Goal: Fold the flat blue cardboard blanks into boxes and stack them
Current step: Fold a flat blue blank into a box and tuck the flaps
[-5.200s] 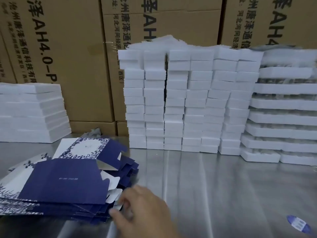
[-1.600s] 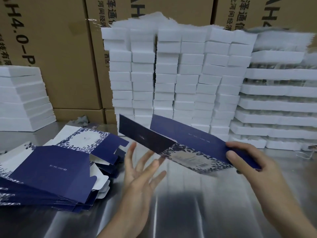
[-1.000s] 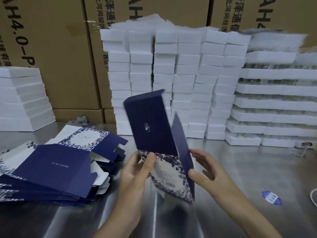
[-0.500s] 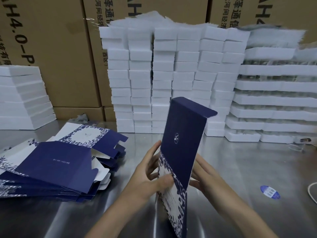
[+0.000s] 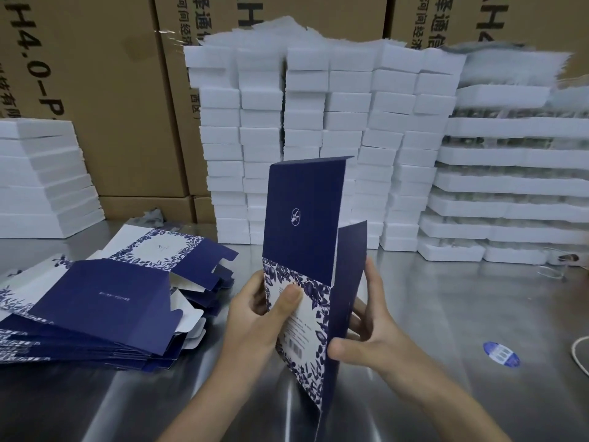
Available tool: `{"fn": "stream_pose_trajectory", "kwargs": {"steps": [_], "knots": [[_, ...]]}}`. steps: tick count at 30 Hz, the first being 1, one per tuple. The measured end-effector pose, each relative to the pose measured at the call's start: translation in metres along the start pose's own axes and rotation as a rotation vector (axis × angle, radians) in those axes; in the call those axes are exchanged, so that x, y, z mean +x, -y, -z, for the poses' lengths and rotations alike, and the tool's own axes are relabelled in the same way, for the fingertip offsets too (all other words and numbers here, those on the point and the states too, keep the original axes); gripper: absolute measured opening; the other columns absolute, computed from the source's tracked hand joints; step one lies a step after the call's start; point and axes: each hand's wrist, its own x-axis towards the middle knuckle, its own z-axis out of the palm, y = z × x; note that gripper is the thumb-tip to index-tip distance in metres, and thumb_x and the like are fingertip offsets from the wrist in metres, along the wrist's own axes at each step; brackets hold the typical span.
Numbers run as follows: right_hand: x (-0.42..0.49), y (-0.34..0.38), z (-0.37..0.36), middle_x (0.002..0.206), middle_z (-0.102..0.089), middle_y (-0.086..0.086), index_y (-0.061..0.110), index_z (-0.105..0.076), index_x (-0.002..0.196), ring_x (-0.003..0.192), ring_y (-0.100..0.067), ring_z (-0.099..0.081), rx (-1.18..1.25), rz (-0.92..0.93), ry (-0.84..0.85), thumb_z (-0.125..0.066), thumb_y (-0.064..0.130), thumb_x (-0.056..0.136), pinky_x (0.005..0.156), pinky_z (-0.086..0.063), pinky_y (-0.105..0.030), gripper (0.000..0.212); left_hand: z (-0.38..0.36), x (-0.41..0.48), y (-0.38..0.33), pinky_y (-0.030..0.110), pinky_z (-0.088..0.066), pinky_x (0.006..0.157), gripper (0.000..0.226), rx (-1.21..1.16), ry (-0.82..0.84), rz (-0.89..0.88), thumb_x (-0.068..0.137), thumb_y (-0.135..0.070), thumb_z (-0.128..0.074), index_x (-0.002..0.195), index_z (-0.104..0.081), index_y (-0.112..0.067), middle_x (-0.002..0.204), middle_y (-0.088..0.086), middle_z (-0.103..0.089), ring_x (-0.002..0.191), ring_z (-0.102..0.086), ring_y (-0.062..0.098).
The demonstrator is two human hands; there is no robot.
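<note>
blue blank (image 5: 302,218) upright above steel table (image 5: 446,314) | left hand (image 5: 261,314) pinches printed panel, right hand (image 5: 366,333) grips side panel | step: opening into sleeve | next: square creases, tuck end flaps

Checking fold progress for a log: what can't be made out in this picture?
Head view:
- Left hand fingertips: hidden behind the upright dark blue cardboard blank.
- White print on the pile of flat blue blanks: too small.
- Round blue sticker: blurred.
- Brown cartons: lettering cut by the top edge.
</note>
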Motion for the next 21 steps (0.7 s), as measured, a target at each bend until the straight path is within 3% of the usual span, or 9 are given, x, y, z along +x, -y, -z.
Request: {"fn": "stream_pose_trajectory", "kwargs": {"steps": [3, 7, 9, 12, 13, 15, 18, 21], "knots": [[-0.001, -0.001, -0.008, 0.153, -0.055, 0.015, 0.083, -0.002, 0.142, 0.138, -0.018, -0.059, 0.021, -0.001, -0.017, -0.105, 0.041, 0.054, 0.108, -0.054, -0.042, 0.142, -0.003, -0.003, 0.003, 0.026, -0.06, 0.086, 0.054, 0.024, 0.036, -0.027, 0.079, -0.056, -0.077, 0.122, -0.07, -0.024, 0.115, 0.003, -0.079, 0.107, -0.076, 0.021], [-0.001, -0.001, -0.012, 0.148, -0.061, 0.013, 0.084, -0.007, 0.141, 0.132, -0.017, -0.064, 0.0, 0.036, -0.121, -0.104, 0.046, 0.055, 0.1, -0.059, -0.038, 0.135, -0.001, -0.005, 0.003, 0.025, -0.058, 0.093, 0.047, 0.026, 0.118, 0.022, 0.088, -0.063, -0.069, 0.128, -0.067, -0.039, 0.126, -0.002, -0.075, 0.117, -0.072, 0.018], [0.002, 0.002, -0.009, 0.144, -0.065, 0.007, 0.082, -0.013, 0.142, 0.129, -0.021, -0.066, 0.033, 0.041, -0.188, -0.102, 0.054, 0.055, 0.099, -0.058, -0.042, 0.128, 0.004, -0.002, 0.001, 0.021, -0.056, 0.095, 0.066, 0.022, 0.175, 0.049, 0.085, -0.077, -0.065, 0.141, -0.059, -0.042, 0.135, -0.011, -0.071, 0.124, -0.068, 0.009], [0.006, 0.004, 0.001, 0.136, -0.071, -0.003, 0.071, -0.026, 0.147, 0.123, -0.028, -0.07, 0.213, 0.018, -0.315, -0.098, 0.056, 0.055, 0.093, -0.059, -0.048, 0.118, 0.008, 0.01, -0.005, 0.038, -0.046, 0.115, 0.115, -0.01, 0.156, 0.084, 0.057, -0.086, -0.081, 0.154, -0.045, -0.036, 0.153, -0.013, -0.056, 0.142, -0.052, 0.007], [0.007, 0.005, 0.005, 0.136, -0.071, -0.002, 0.065, -0.028, 0.15, 0.123, -0.028, -0.07, 0.267, 0.016, -0.339, -0.096, 0.056, 0.057, 0.094, -0.058, -0.052, 0.115, 0.01, 0.012, -0.007, 0.04, -0.04, 0.12, 0.122, 0.023, 0.179, 0.075, 0.053, -0.08, -0.087, 0.156, -0.04, -0.035, 0.159, -0.013, -0.049, 0.147, -0.045, 0.007], [0.007, 0.006, 0.013, 0.139, -0.07, -0.001, 0.055, -0.034, 0.151, 0.126, -0.03, -0.068, 0.341, -0.001, -0.376, -0.091, 0.054, 0.068, 0.099, -0.056, -0.059, 0.1, 0.017, 0.006, -0.003, 0.033, -0.035, 0.119, 0.108, 0.268, 0.323, -0.075, 0.072, -0.057, -0.087, 0.16, -0.026, -0.047, 0.164, -0.023, -0.038, 0.152, -0.034, 0.001], [0.006, 0.005, 0.019, 0.139, -0.07, 0.0, 0.053, -0.044, 0.148, 0.123, -0.025, -0.07, 0.381, -0.064, -0.393, -0.084, 0.052, 0.075, 0.084, -0.062, -0.048, 0.083, 0.024, -0.008, 0.001, 0.017, -0.047, 0.101, 0.11, 0.61, 0.463, -0.18, 0.079, -0.028, -0.078, 0.161, -0.011, -0.056, 0.167, -0.031, -0.024, 0.15, -0.034, -0.002], [0.006, 0.0, 0.019, 0.134, -0.073, 0.006, 0.054, -0.048, 0.145, 0.118, -0.018, -0.072, 0.349, -0.089, -0.405, -0.083, 0.056, 0.077, 0.077, -0.06, -0.04, 0.076, 0.019, -0.01, 0.006, 0.029, -0.045, 0.106, 0.117, 0.789, 0.529, -0.249, 0.075, -0.025, -0.077, 0.16, -0.004, -0.061, 0.169, -0.036, -0.005, 0.154, -0.017, -0.01]]}}
